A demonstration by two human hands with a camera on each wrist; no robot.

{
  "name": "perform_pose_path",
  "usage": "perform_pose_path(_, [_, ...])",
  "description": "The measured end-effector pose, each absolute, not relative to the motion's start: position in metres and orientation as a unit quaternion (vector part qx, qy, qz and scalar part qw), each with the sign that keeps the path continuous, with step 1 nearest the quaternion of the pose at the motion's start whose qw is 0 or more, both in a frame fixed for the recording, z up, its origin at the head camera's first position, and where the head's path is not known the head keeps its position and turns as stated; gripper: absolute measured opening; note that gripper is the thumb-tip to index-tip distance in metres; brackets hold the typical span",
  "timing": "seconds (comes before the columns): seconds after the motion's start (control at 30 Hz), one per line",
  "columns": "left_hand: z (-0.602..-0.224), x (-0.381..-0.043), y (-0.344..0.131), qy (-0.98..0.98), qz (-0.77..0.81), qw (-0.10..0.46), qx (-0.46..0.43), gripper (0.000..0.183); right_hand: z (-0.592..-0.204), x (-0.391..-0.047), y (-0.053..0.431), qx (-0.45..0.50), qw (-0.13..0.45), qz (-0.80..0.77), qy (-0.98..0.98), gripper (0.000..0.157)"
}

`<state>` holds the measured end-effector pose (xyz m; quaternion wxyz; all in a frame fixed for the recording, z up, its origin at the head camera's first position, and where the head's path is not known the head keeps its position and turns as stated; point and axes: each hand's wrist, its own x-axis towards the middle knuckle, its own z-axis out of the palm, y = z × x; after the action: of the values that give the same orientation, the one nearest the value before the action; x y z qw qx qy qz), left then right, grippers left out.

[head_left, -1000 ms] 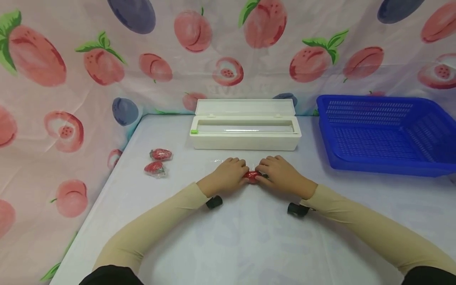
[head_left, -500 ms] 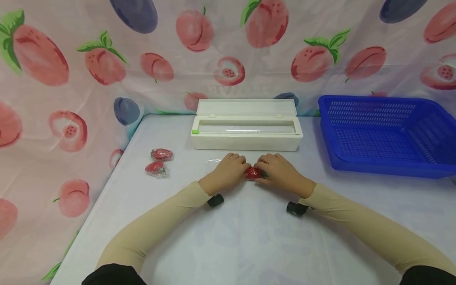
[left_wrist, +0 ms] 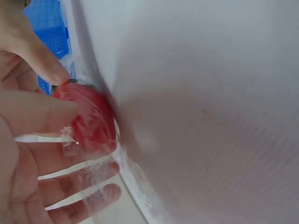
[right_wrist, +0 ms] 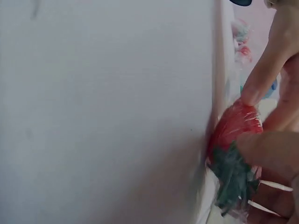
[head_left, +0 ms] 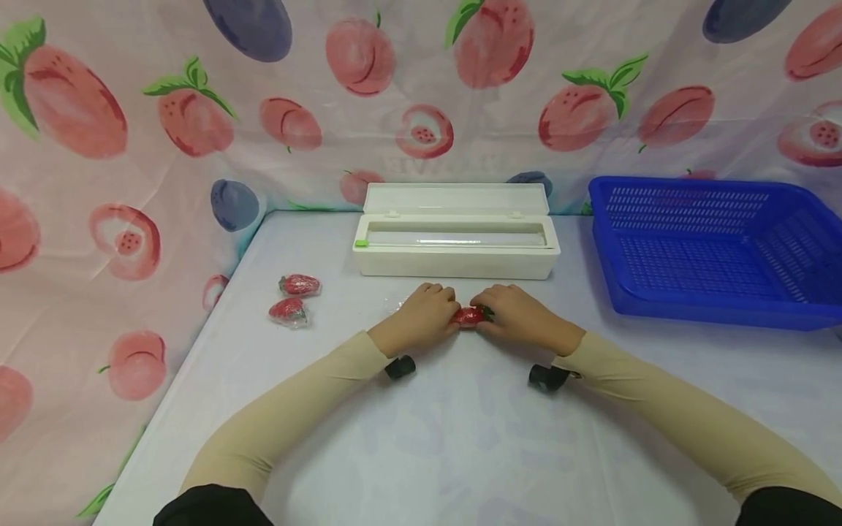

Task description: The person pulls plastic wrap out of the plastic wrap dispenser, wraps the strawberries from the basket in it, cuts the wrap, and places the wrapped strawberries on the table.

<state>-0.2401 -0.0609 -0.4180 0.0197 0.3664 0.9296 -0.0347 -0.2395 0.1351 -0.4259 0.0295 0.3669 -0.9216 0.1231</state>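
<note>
A red strawberry (head_left: 468,317) in clear cling film lies between my two hands, just in front of the white box. My left hand (head_left: 426,315) holds its left end; in the left wrist view, thumb and fingers are on the wrapped strawberry (left_wrist: 96,119), with loose cling film (left_wrist: 98,179) over the lower fingers. My right hand (head_left: 525,321) holds the other end, where the green leaves (right_wrist: 231,179) show under the film in the right wrist view. A loose bit of film also shows beside the left hand in the head view. Both hands' far fingers are partly hidden.
Two wrapped strawberries, one (head_left: 300,285) behind the other (head_left: 288,312), lie at the left. A white cling film dispenser (head_left: 455,263) stands behind my hands with its lid up. A blue plastic basket (head_left: 707,310) sits at the right, before the fruit-patterned cloth (head_left: 487,157).
The strawberry has turned and shifted slightly away from me between my hands, and its green leaves now show more. Both hands keep hold of it with small finger movements.
</note>
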Motion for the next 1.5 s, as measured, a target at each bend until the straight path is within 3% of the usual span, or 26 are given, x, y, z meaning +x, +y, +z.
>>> perform_pose_path(0.17, [-0.4169,-0.2405,-0.0605,0.932,-0.039,0.026,0.36,0.037,-0.4244,-0.2426,0.1375,0.357,-0.017,0.167,-0.919,0.023])
perform_pose_path(0.37, [-0.4152,-0.2413,-0.0576,0.932,-0.052,0.004,0.358,0.037,-0.4238,-0.245,0.1396,0.345,-0.04,0.177,-0.921,0.028])
perform_pose_path(0.53, [-0.4183,-0.2452,-0.0581,0.941,-0.03,0.028,0.337,0.036,-0.422,-0.2431,0.1385,0.356,-0.02,0.131,-0.925,0.042])
perform_pose_path(0.7, [-0.4206,-0.245,-0.0582,0.942,-0.019,-0.001,0.334,0.035,-0.4211,-0.2412,0.138,0.367,0.023,0.078,-0.927,0.051])
perform_pose_path(0.97, [-0.4178,-0.2429,-0.057,0.934,-0.044,0.013,0.355,0.041,-0.4295,-0.2435,0.1378,0.391,0.058,0.04,-0.918,0.036])
perform_pose_path(1.17, [-0.418,-0.2417,-0.0572,0.934,-0.053,0.026,0.351,0.043,-0.43,-0.2411,0.1393,0.378,0.033,0.053,-0.924,0.029])
perform_pose_path(1.37, [-0.4224,-0.2398,-0.0565,0.939,-0.036,-0.012,0.343,0.038,-0.43,-0.2418,0.1423,0.315,-0.017,0.123,-0.941,0.028])
perform_pose_path(1.5, [-0.4233,-0.2405,-0.0551,0.943,-0.014,-0.045,0.329,0.034,-0.4264,-0.2413,0.1415,0.26,-0.016,0.195,-0.945,0.035])
